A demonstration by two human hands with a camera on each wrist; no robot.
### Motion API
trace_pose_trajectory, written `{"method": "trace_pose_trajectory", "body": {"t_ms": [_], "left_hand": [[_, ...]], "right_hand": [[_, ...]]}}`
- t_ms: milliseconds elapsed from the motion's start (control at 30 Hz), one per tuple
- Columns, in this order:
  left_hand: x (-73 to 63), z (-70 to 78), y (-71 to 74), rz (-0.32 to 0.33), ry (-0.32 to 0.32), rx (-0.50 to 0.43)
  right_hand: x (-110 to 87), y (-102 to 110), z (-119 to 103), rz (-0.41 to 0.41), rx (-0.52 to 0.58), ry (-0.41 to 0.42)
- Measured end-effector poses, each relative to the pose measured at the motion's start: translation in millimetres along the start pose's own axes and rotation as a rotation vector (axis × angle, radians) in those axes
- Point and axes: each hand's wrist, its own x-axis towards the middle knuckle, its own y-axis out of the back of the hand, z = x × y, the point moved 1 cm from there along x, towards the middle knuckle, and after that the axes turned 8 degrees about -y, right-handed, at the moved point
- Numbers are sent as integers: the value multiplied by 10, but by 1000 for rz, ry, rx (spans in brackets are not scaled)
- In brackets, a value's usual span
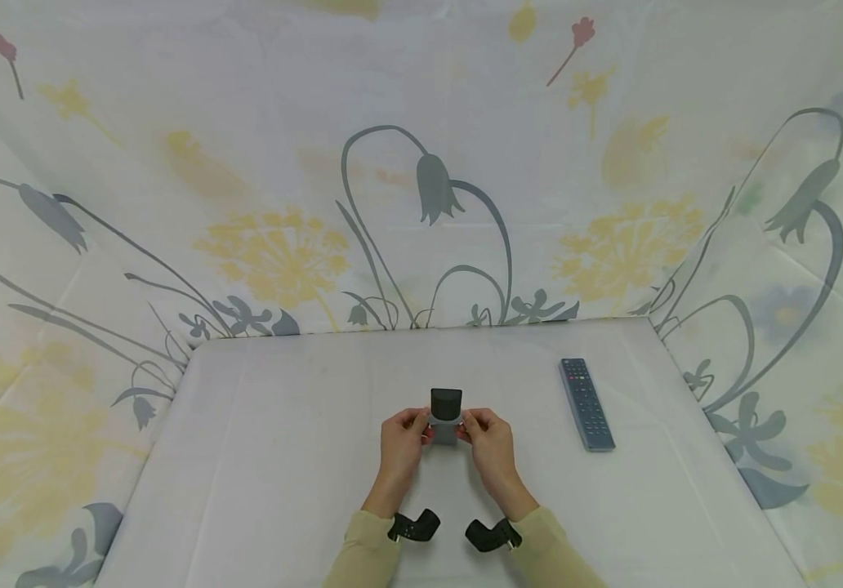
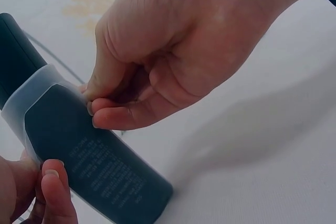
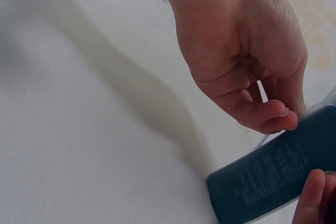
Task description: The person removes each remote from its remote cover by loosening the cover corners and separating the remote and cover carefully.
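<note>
A dark remote control [image 1: 447, 403] stands tilted in front of the person, partly inside a translucent sleeve [image 2: 39, 90]. Its bare end rises out of the sleeve's rim, while small print shows on its lower part in the left wrist view. At one side of the rim, the left hand [image 1: 401, 445] pinches the sleeve between thumb and curled fingers. The right hand [image 1: 491, 449] pinches the opposite side the same way; its fingertips [image 2: 55, 182] appear low in the left wrist view. The lower end of the remote comes down at the white table surface.
Another remote control [image 1: 587, 404], buttons up, lies to the right of the hands. The white-covered table [image 1: 282, 457] is bounded by flower-printed cloth [image 1: 421, 269] at the back and both sides. Black bands with dark wrist cameras [image 1: 417, 525] sit on both wrists.
</note>
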Motion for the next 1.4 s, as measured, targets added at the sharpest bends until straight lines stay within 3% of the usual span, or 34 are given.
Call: {"method": "trace_pose_trajectory", "body": {"t_ms": [133,333,733,1400], "left_hand": [[27,-95,2,9,-9,10],[33,-126,5,18,-38,81],[24,-186,11,20,-42,143],[25,-311,-2,47,-76,208]], "right_hand": [[-10,2,15,6,-23,22],[16,8,85,13,-55,73],[59,2,195,34,-83,42],[98,33,293,62,-226,126]]}}
